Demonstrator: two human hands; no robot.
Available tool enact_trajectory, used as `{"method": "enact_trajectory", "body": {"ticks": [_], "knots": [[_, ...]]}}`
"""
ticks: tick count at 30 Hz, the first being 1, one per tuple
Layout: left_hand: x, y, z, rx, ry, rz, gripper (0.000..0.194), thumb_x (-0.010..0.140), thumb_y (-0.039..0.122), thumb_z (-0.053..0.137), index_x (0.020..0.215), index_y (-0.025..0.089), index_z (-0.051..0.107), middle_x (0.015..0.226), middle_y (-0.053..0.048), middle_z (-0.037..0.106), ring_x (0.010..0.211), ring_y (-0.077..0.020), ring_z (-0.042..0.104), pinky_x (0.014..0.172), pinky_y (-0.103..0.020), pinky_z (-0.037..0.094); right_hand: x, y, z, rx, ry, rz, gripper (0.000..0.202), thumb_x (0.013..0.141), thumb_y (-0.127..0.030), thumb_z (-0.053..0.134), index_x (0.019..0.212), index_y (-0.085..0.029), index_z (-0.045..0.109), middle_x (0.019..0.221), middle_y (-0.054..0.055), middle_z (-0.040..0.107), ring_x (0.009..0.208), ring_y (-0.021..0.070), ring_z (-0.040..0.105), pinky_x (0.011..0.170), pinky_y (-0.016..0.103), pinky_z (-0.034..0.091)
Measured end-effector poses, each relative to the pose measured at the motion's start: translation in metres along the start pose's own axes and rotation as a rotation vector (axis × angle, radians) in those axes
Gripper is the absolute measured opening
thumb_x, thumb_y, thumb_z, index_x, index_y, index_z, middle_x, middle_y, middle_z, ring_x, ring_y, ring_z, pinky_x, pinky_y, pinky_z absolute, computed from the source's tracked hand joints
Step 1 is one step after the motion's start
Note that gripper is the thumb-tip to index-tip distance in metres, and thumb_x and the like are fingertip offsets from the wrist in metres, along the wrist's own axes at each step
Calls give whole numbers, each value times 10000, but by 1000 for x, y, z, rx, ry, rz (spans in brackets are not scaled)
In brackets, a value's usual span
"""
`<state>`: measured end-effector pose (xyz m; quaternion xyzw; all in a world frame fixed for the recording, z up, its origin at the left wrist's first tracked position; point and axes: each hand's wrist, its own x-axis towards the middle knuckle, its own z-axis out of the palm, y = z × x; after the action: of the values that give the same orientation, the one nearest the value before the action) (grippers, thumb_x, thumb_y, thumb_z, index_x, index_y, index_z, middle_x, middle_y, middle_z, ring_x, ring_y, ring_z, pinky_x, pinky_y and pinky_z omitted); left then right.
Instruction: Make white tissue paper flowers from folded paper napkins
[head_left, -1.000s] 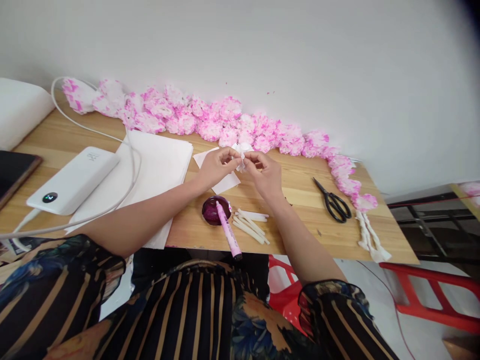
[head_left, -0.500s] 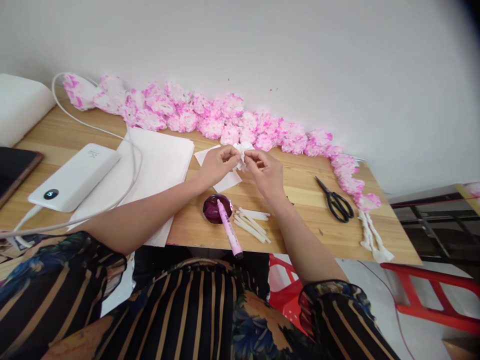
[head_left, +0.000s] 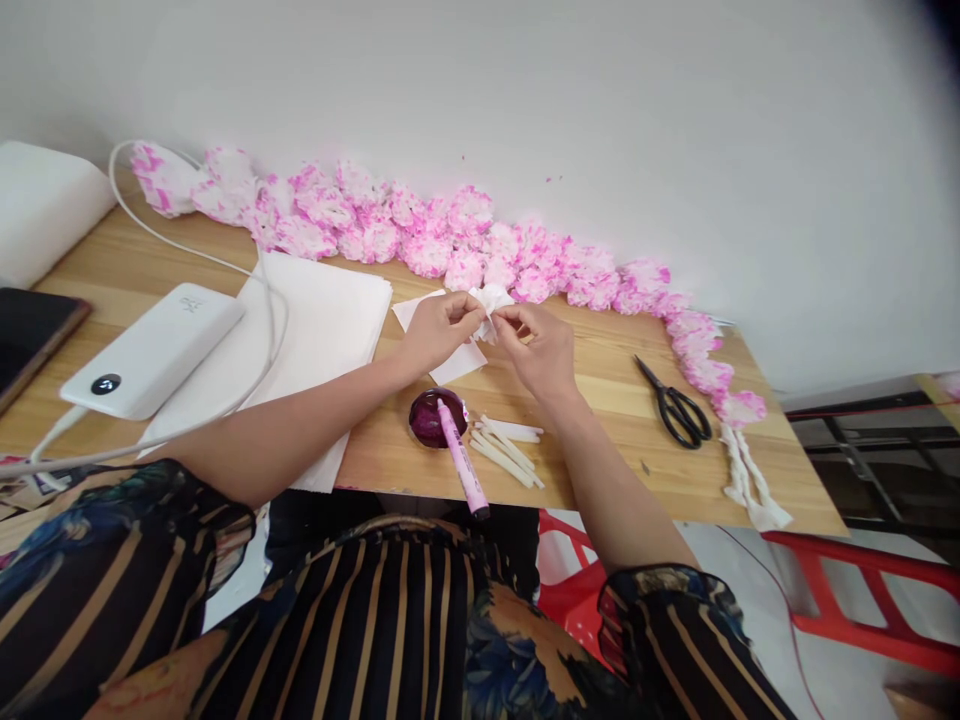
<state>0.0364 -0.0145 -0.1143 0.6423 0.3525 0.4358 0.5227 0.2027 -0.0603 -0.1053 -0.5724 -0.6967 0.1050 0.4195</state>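
Between my two hands is a white tissue-paper flower, its ruffled edge showing above the fingertips. My left hand pinches it from the left with thumb and forefinger. From the right, my right hand pinches it the same way; the spot where the fingers meet is partly hidden. Under and left of the flower lie white paper squares. Closer to me, a pink marker leans on a small dark bowl stained magenta inside. Thin white rolled paper sticks lie beside it.
Pink-and-white paper flowers line the wall side of the wooden table. Black scissors lie right. At left are a paper stack, a white power bank with a looping cable, and a phone. A red stool stands below right.
Both hands still pinch the paper flower, with only slight finger movement; its ruffles look a little more spread. The whole view has shifted slightly.
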Motion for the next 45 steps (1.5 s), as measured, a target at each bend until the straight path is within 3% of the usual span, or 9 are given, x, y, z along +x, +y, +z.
{"method": "enact_trajectory", "body": {"ticks": [13, 23, 33, 45], "knots": [[-1, 4, -1, 85, 4, 24, 134, 828, 212, 598, 702, 168, 607, 665, 15, 622, 624, -99, 545, 615, -228, 438, 0, -1, -1, -10, -26, 5, 182, 920, -322, 591, 818, -250, 723, 829, 21, 750, 766, 186, 626, 711, 338, 457], [-4, 3, 1, 265, 5, 114, 128, 803, 167, 572, 689, 168, 630, 686, 8, 629, 653, -113, 515, 609, -255, 353, 0, -4, -1, 37, -33, 106, 165, 877, -309, 591, 760, -237, 681, 732, -3, 701, 669, 157, 592, 649, 317, 418], [-1, 0, 0, 72, -6, 64, 132, 880, 251, 585, 772, 175, 582, 709, 14, 624, 665, -112, 576, 651, -237, 450, 0, -1, 0, 63, -62, 71, 178, 897, -329, 587, 783, -241, 691, 767, 4, 716, 711, 166, 604, 681, 317, 451], [0, 3, 3, 89, 14, 33, 90, 824, 150, 589, 740, 177, 570, 659, 34, 603, 611, -100, 555, 614, -230, 420, 1, 1, -1, 83, -61, 93, 204, 909, -366, 590, 791, -241, 701, 743, -4, 714, 689, 164, 607, 658, 312, 442]]}}
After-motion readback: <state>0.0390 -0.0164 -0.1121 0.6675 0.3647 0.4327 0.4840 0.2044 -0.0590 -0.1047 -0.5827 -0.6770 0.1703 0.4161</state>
